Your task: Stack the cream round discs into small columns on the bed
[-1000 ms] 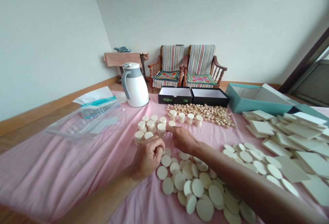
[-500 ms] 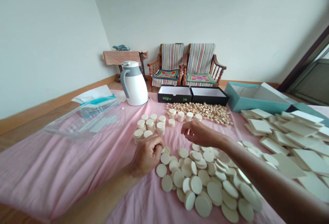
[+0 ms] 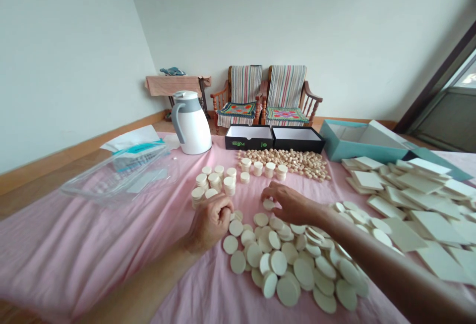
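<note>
My left hand (image 3: 211, 219) is closed in a fist low over the pink cloth, beside short stacks of round pale discs (image 3: 214, 180). Whatever its curled fingers hold, if anything, is hidden. My right hand (image 3: 289, 202) is bent palm down, thumb and fingers about a single pale disc (image 3: 268, 205) close to the cloth. In front of both hands spreads a loose heap of pale discs (image 3: 278, 263). Another row of disc stacks (image 3: 258, 168) stands beyond my right hand.
Small wooden pieces (image 3: 293, 159) lie before two black boxes (image 3: 248, 143). Square pale tiles (image 3: 407, 185) are piled at right near a teal box (image 3: 349, 145). A white jug (image 3: 197, 131) and a clear plastic tray (image 3: 111, 178) are at left on the pink cloth (image 3: 122, 244).
My right hand has come down and nearer to me, and a disc now shows between its thumb and fingers. My left hand stays in its fist. The view has shifted slightly.
</note>
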`<state>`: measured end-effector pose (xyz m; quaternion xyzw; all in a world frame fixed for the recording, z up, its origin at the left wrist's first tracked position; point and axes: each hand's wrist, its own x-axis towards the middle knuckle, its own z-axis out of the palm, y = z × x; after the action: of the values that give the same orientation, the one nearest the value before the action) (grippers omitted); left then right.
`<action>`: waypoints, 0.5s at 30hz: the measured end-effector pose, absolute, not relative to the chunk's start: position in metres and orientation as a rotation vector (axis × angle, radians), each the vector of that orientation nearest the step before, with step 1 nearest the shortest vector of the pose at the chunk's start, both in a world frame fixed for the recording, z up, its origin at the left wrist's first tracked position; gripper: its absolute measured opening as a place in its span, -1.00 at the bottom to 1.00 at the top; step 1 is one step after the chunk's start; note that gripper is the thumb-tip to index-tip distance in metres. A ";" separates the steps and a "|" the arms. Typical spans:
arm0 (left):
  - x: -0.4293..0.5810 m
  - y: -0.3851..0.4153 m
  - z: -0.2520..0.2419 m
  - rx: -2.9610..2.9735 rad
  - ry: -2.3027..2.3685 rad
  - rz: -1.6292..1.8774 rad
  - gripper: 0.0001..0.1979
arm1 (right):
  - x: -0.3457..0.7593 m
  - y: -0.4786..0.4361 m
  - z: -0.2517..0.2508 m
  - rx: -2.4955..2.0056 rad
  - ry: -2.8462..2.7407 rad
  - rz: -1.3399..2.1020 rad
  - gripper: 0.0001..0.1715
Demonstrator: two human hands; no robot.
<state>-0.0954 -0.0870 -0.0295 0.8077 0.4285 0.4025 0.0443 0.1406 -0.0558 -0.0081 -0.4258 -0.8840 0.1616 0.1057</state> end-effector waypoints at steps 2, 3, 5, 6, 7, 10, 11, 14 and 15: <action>-0.096 -0.087 -0.029 2.469 1.308 1.235 -0.76 | 0.138 -0.054 -0.012 -1.253 -2.552 0.448 -0.58; -0.096 -0.087 -0.029 2.468 1.305 1.239 -0.76 | 0.138 -0.054 -0.015 -1.261 -2.534 0.440 -0.61; -0.096 -0.087 -0.029 2.468 1.300 1.244 -0.76 | 0.138 -0.053 -0.019 -1.289 -2.516 0.422 -0.70; -0.096 -0.087 -0.029 2.468 1.300 1.246 -0.76 | 0.137 -0.053 -0.020 -1.303 -2.515 0.410 -0.74; -0.096 -0.087 -0.029 2.468 1.298 1.243 -0.76 | 0.136 -0.051 -0.021 -1.314 -2.520 0.397 -0.77; -0.096 -0.087 -0.030 2.469 1.288 1.231 -0.76 | 0.127 -0.042 -0.020 -1.350 -2.506 0.329 -0.81; -0.096 -0.087 -0.030 2.467 1.283 1.231 -0.77 | 0.122 -0.038 -0.018 -1.366 -2.484 0.290 -0.81; -0.097 -0.088 -0.030 2.461 1.274 1.241 -0.77 | 0.104 -0.023 -0.009 -1.419 -2.394 0.144 -0.79; -0.097 -0.088 -0.030 2.460 1.271 1.244 -0.77 | 0.098 -0.018 -0.006 -1.439 -2.382 0.102 -0.77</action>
<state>-0.0972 -0.0877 -0.0302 0.8093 0.4180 0.4093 0.0531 0.0977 -0.0180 -0.0063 -0.5085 -0.8418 0.0359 0.1777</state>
